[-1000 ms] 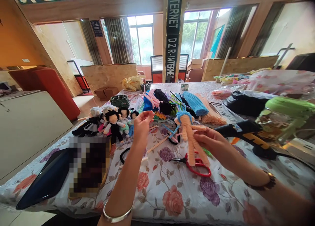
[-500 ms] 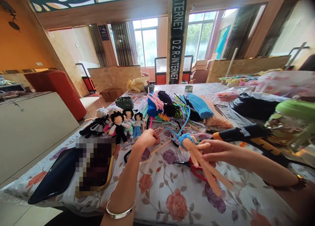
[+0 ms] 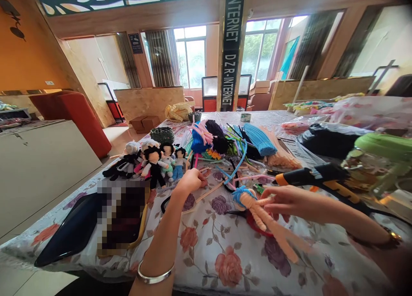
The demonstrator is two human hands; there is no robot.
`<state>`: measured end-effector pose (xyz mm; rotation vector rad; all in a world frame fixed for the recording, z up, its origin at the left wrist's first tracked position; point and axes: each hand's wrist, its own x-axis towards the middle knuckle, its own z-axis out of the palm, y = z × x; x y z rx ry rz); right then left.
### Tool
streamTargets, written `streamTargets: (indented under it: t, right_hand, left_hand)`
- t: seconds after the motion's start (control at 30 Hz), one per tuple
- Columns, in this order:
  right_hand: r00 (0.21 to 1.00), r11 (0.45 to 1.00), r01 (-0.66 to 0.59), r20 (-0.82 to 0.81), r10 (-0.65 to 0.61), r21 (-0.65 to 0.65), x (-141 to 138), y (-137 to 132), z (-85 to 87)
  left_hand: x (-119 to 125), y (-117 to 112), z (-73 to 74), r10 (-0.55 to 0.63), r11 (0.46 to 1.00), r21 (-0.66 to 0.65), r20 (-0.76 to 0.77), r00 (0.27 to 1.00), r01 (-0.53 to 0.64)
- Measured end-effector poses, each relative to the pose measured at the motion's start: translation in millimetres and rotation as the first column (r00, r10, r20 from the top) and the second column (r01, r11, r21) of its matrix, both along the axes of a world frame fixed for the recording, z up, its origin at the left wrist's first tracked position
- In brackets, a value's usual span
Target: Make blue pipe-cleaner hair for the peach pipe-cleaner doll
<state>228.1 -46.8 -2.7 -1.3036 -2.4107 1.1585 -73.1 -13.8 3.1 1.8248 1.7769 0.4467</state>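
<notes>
My right hand (image 3: 283, 201) grips a pipe-cleaner doll (image 3: 249, 201) by its side. The doll has a blue top and a peach body with long legs, and it tilts with its head up and left. Below it lie red-handled scissors (image 3: 257, 227), partly covered by the doll. My left hand (image 3: 191, 182) rests on the tablecloth with its fingers curled together; whatever they hold is hidden. Close by its fingertips runs a beige pipe cleaner (image 3: 209, 193). Several finished dolls (image 3: 153, 163) sit just left of that hand.
Bundles of blue pipe cleaners (image 3: 259, 139) and peach ones (image 3: 285, 152) lie at the back. A black-and-orange glue gun (image 3: 315, 173) is beyond my right forearm, near a green-lidded jar (image 3: 376, 158). A phone (image 3: 124, 218) and a dark tray-like object (image 3: 72, 229) lie at left.
The doll has turned slightly and dropped a little in my right hand, covering more of the scissors. A small green item now shows behind it. My left hand stays nearly still.
</notes>
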Motion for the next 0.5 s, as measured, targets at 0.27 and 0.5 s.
streamTargets:
  t: [0.27, 0.5]
  right_hand:
    - [0.973, 0.915, 0.044, 0.192, -0.131, 0.401, -7.6, 3.1, 10.0]
    - [0.921, 0.778, -0.067, 0.339, -0.193, 0.624, -40.6, 16.1, 14.8]
  left_hand:
    - [4.7, -2.5, -4.6, 0.047, 0.991, 0.126, 0.016, 0.999, -0.048]
    - [18.2, -0.2, -0.9, 0.055, 0.939, 0.331, 0.12, 0.991, -0.092]
